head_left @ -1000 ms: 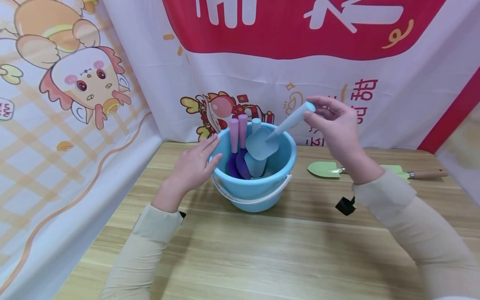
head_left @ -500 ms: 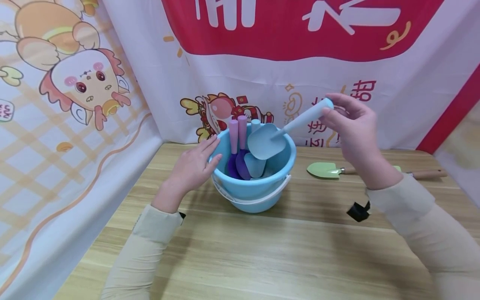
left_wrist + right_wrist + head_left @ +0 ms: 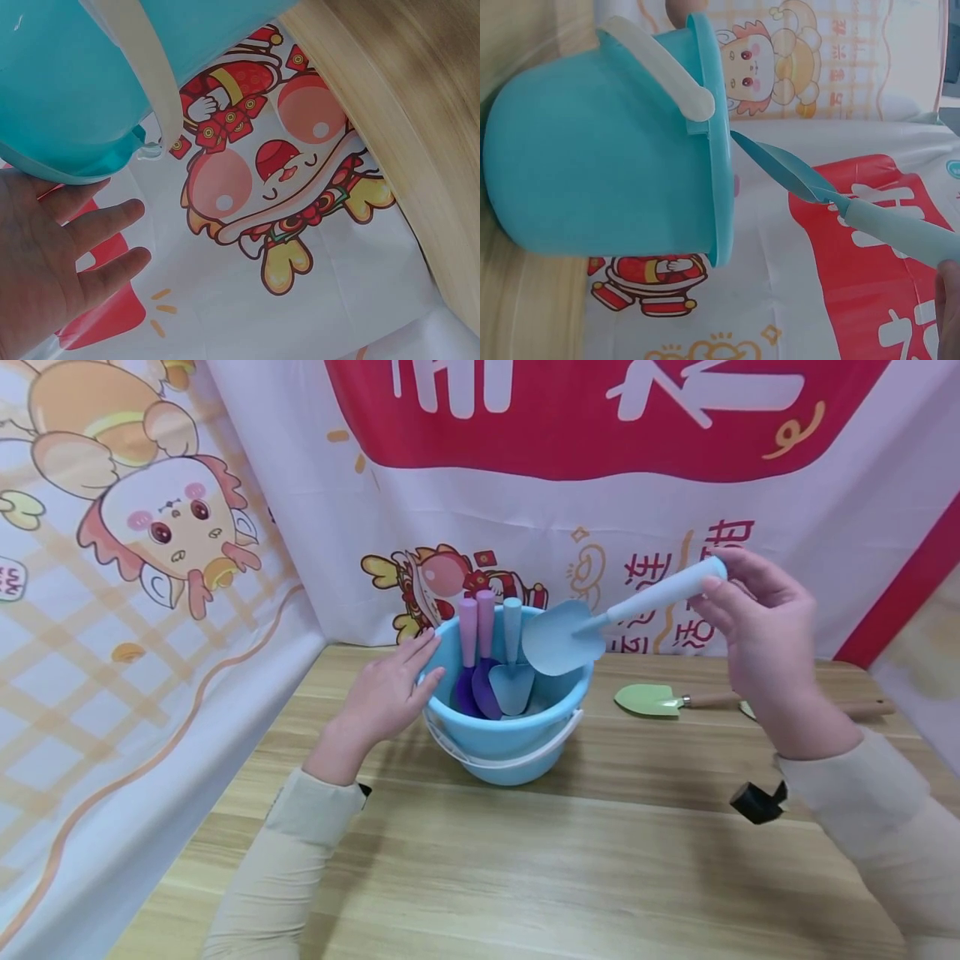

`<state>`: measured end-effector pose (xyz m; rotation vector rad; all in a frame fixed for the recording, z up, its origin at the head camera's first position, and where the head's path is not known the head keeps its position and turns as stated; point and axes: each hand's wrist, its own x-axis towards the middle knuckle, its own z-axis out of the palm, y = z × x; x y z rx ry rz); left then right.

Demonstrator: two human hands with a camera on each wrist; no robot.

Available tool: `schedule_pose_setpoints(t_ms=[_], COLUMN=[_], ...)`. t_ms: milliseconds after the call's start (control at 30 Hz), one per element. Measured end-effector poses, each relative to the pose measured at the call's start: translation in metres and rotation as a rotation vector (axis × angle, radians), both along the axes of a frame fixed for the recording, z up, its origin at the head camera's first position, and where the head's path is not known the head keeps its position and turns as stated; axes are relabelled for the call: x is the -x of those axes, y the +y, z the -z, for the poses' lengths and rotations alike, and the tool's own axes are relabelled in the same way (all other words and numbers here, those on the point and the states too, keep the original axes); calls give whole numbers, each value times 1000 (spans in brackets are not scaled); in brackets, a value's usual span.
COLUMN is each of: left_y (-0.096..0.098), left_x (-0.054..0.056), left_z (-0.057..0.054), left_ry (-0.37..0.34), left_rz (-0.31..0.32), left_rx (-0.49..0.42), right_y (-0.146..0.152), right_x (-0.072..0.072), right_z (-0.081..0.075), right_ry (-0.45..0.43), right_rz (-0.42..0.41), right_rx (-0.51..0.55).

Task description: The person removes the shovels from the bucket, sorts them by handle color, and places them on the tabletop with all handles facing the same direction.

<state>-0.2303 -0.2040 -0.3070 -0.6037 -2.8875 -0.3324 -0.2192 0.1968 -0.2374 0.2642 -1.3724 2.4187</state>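
Note:
A light blue bucket (image 3: 498, 743) with a white handle stands on the table. My left hand (image 3: 382, 693) rests at its left rim; in the left wrist view its fingers (image 3: 112, 225) extend straight by the rim. At the right, my right hand (image 3: 772, 647) pinches the handle end of a light blue toy shovel (image 3: 562, 639), held tilted with its blade over the bucket's right rim. In the right wrist view, the shovel (image 3: 787, 169) has its blade tip close to the rim. Inside the bucket stand another blue shovel (image 3: 512, 689) and two purple scoops (image 3: 487, 689) with pink handles.
Right of the bucket lies a green garden trowel (image 3: 648, 700) with a wooden handle. Another wooden handle (image 3: 870, 707) shows beyond my right wrist, which hides the rest. A printed cloth (image 3: 300, 527) hangs behind and left of the wooden table (image 3: 510, 860).
My right hand has moved right, drawing the blue shovel out over the bucket's right rim and tilting it flatter. The second blue shovel now shows in full. My left hand stays put.

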Motion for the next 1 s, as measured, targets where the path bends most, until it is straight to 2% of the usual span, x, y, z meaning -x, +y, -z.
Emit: schedule_pose_setpoints(t_ms=[367,533,667,1000], left_y=[0,1,1,1], left_x=[-2,-1,-1,-2], left_z=[0,0,0,0], left_ry=[-8,1,7,8], left_rz=[-7,-3,-1,-6], left_rx=[2,2,-3,-2], right_y=[27,40,49,76], right_x=[-12,-16,-16,-21], right_z=[8,8,13,28], right_ry=[-88,-65,-42,-35], right_rz=[50,90,154,162], right_rx=[79,145,140,235])
